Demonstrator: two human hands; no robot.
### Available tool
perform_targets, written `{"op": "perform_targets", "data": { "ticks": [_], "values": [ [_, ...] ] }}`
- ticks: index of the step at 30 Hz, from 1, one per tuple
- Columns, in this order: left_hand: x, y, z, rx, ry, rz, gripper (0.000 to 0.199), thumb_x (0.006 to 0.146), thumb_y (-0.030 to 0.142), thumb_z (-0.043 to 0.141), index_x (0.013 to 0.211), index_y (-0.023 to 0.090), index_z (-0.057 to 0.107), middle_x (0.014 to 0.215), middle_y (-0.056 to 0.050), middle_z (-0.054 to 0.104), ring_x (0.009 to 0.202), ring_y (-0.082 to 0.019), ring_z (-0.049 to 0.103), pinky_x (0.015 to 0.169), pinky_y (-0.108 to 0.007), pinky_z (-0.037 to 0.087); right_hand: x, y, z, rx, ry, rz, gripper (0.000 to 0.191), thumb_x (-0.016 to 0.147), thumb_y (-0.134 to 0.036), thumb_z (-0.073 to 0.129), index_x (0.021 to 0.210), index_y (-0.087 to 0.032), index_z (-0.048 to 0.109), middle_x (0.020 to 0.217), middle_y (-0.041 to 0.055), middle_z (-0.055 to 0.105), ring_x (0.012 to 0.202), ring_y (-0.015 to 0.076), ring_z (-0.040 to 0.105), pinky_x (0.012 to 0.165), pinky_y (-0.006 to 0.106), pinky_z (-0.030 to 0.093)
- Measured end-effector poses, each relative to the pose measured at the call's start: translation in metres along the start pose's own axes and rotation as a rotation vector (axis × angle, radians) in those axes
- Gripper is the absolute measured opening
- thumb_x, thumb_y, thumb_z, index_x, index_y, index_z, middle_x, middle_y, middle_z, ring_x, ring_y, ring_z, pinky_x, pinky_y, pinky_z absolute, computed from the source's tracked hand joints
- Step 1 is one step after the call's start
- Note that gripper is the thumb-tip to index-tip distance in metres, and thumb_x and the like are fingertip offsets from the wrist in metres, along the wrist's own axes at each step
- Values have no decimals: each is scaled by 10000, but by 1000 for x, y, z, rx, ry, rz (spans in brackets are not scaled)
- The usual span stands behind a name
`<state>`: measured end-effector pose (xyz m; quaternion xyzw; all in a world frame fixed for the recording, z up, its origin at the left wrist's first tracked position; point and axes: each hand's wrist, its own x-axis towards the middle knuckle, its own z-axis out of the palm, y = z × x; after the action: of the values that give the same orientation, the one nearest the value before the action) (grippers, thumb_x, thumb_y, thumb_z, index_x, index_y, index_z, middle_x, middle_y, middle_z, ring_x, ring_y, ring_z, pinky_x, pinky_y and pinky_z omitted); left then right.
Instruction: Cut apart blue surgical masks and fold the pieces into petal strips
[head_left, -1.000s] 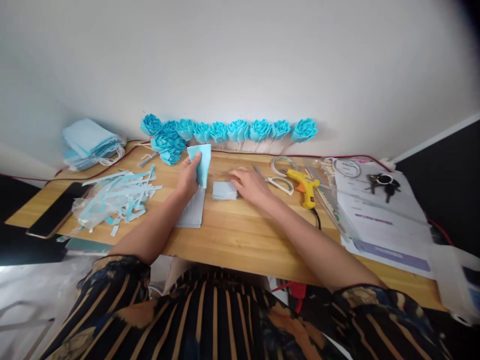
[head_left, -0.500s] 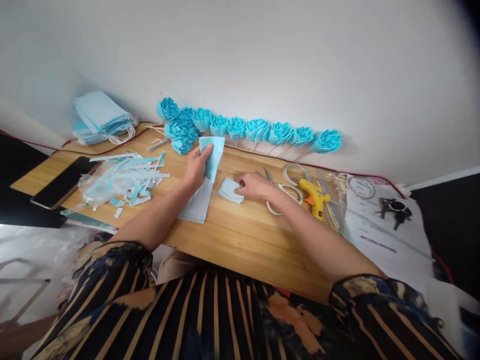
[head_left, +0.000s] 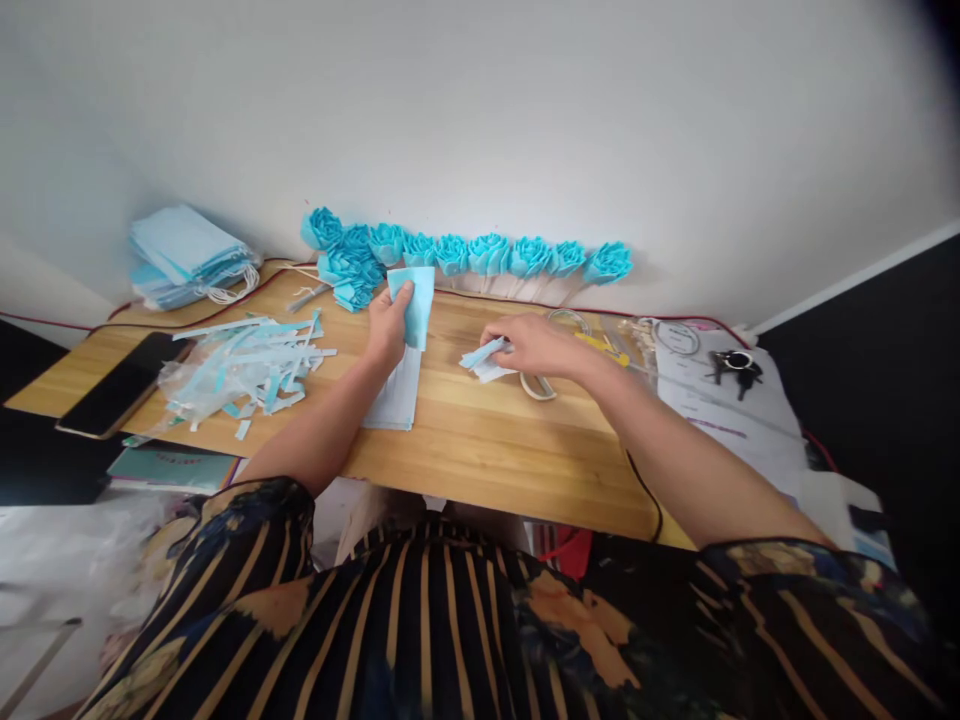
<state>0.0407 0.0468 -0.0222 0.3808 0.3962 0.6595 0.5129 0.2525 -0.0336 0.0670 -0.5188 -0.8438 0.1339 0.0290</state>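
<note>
My left hand [head_left: 390, 325] is closed on a light blue piece of mask fabric [head_left: 418, 305], thumb across its front. Below that hand, a stack of pale rectangular sheets [head_left: 395, 395] lies on the wooden table [head_left: 480, 455], partly covered by my wrist. My right hand [head_left: 525, 345] grips a small bunch of pale blue cut fabric pieces [head_left: 486, 360] at their right end; the bunch looks tilted, and I cannot tell if it touches the table. Scissors handles [head_left: 538, 388] show just under my right hand.
Blue fabric roses [head_left: 490, 253] line the wall. On the left are cut strips [head_left: 255, 365], a phone [head_left: 124, 385] and a pile of face masks [head_left: 191, 245]. To the right are a yellow glue gun [head_left: 604, 347], mostly hidden, papers [head_left: 705, 400] and keys [head_left: 737, 368].
The small pieces that lay flat under my right fingers are now gripped and tilted. My left hand keeps its hold on the blue fabric. The whole view has shifted a little.
</note>
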Motion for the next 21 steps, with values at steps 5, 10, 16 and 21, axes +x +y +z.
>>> {"op": "perform_targets", "data": {
  "ticks": [5, 10, 16, 21],
  "values": [
    [1, -1, 1, -37, -16, -12, 321, 692, 427, 780, 808, 151, 664, 691, 11, 631, 699, -133, 579, 633, -216, 438, 11, -22, 8, -312, -199, 61, 289, 743, -149, 609, 990, -211, 746, 952, 100, 758, 797, 240, 658, 563, 297, 293],
    [4, -4, 3, -100, -42, 10, 295, 702, 410, 770, 797, 150, 666, 681, 25, 623, 688, -114, 557, 641, -210, 428, 13, -25, 26, -281, -157, 128, 405, 697, -111, 633, 1078, -211, 728, 931, 101, 772, 750, 233, 674, 565, 291, 346],
    [6, -3, 4, -107, -42, -45, 187, 816, 342, 687, 817, 157, 664, 683, 10, 620, 686, -99, 520, 711, -251, 427, 2, -4, 23, 169, 268, 55, 492, 709, -217, 666, 1201, -250, 674, 1169, 67, 722, 956, 243, 664, 756, 312, 475],
    [6, -4, 5, -93, -39, 4, 126, 855, 254, 635, 768, 175, 679, 693, -10, 609, 637, -101, 477, 684, -270, 426, 7, 0, 80, 628, 480, 364, 591, 693, -437, 716, 1221, -178, 657, 860, 74, 732, 689, 219, 635, 611, 332, 486]
  ]
}}
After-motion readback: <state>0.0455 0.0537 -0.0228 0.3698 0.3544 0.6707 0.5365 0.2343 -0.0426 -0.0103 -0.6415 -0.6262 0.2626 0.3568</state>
